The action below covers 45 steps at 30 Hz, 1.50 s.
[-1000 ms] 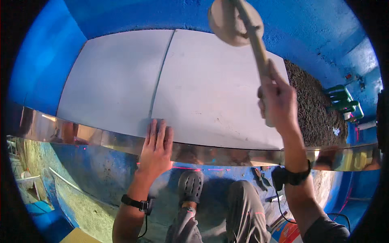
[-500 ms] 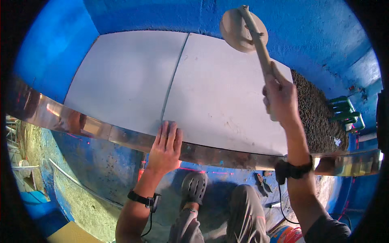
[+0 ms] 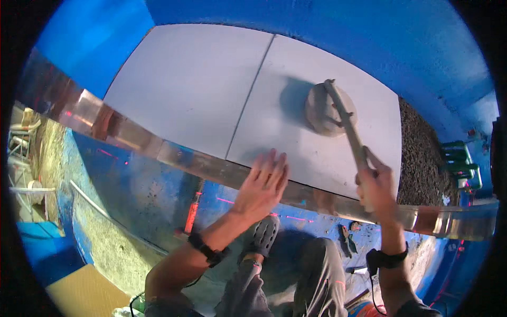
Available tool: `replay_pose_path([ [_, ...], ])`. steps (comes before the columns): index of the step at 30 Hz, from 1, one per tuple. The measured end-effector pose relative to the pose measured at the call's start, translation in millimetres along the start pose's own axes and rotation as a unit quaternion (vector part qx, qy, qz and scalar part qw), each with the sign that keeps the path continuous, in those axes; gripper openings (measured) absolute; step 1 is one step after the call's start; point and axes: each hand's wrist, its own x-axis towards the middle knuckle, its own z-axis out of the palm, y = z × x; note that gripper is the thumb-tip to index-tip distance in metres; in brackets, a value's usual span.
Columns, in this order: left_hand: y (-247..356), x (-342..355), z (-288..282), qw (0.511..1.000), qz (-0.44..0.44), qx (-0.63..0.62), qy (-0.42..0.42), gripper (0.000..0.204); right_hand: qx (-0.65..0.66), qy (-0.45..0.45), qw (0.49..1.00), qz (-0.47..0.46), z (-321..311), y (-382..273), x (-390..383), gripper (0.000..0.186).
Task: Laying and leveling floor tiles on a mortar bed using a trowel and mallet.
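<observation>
Two large white tiles lie side by side, a left tile [image 3: 185, 84] and a right tile [image 3: 274, 116], with a thin dark joint between them. In my right hand [image 3: 379, 187] is the wooden handle of a mallet [image 3: 320, 113] with a big, round, pale head. That head is over the right tile and casts a shadow to its left; whether it touches the surface I cannot tell. My left hand [image 3: 262, 185] is open, fingers stretched over the right tile's front edge, right of the joint. Contact there is unclear.
A shiny metal-like strip [image 3: 174, 153] runs along the tiles' front. Rough dark mortar [image 3: 422, 153] borders the right tile, with green pipes [image 3: 462, 164] beyond. Blue walls [image 3: 369, 42] enclose the back. Pliers [image 3: 347, 242] and a cardboard piece [image 3: 87, 290] lie below.
The mallet has come down from near the back wall to over the middle of the right tile. My left hand has shifted right, away from the joint. The view has tilted slightly.
</observation>
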Motion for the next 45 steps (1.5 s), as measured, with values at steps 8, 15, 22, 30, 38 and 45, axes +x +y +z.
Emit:
replay_pose_path([
  [8,6,4,22,0.998,0.016,0.029,0.048,0.053,0.082,0.104,0.974,-0.184,-46,-29,28,0.052],
  [15,6,3,25,0.998,0.015,0.018,0.052,0.048,-0.076,-0.010,0.989,-0.127,-1,31,-6,0.052],
  [22,7,1,25,0.995,0.031,0.058,0.069,0.045,0.000,0.055,0.993,-0.100,-41,-17,3,0.050],
  [30,7,-1,27,0.997,0.008,0.036,0.063,0.045,-0.042,-0.026,0.997,-0.053,8,17,-14,0.051],
  [38,8,-1,27,0.997,0.014,0.035,0.067,0.044,0.073,0.078,0.987,-0.117,-41,4,-22,0.051],
  [45,9,-2,24,0.996,0.014,0.043,0.076,0.043,-0.015,0.016,1.000,0.017,-15,39,-38,0.053],
])
